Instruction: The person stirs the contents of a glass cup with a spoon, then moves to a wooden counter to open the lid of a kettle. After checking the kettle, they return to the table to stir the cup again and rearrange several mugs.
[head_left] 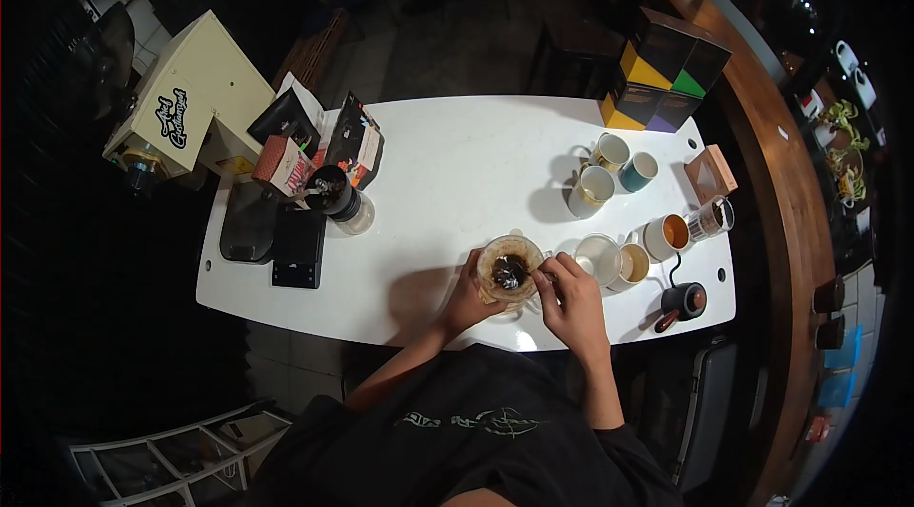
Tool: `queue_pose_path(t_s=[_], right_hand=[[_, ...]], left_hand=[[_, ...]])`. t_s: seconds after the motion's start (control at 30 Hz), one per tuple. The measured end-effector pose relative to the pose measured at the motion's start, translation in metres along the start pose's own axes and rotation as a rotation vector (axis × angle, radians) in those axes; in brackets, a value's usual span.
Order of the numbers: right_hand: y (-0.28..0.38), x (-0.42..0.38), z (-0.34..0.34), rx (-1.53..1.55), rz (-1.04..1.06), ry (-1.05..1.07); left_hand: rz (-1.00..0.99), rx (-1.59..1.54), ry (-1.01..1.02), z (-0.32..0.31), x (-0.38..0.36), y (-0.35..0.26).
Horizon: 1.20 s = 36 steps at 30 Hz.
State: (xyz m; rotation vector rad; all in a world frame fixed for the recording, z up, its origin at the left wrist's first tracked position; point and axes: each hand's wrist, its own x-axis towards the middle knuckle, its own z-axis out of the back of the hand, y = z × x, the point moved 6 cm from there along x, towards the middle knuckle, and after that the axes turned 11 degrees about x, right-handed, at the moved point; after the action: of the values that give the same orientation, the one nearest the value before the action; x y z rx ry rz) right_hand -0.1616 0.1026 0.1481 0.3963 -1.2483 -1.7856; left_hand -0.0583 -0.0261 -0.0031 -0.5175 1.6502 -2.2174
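Note:
A coffee dripper (487, 253) stands near the table's front edge, lined with a filter and dark with wet coffee grounds inside. My left hand (464, 302) is closed around its left side. With pinched fingers, my right hand (575, 302) holds a spoon (509, 269) by the handle at the dripper's right rim. The spoon's shiny end dips into the dark coffee. Whatever stands beneath the dripper is mostly hidden. Just right of my right hand sit a clear glass vessel (598, 259) and a cream mug (631, 265).
Several cups, including a teal cup (639, 171), stand on the right. A black kettle (684, 300) is at the right front. Patterned boxes (657, 79) occupy the back corner. To the left are a cream grinder (195, 98), a hand grinder (335, 193) and a black scale (297, 250).

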Motion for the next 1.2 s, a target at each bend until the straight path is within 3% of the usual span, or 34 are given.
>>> queue_pose_path(t_s=[1.2], right_hand=[[0.0017, 0.0001, 0.0023, 0.048, -0.038, -0.007]], left_hand=[[0.002, 0.099, -0.04, 0.0017, -0.0023, 0.0062]])
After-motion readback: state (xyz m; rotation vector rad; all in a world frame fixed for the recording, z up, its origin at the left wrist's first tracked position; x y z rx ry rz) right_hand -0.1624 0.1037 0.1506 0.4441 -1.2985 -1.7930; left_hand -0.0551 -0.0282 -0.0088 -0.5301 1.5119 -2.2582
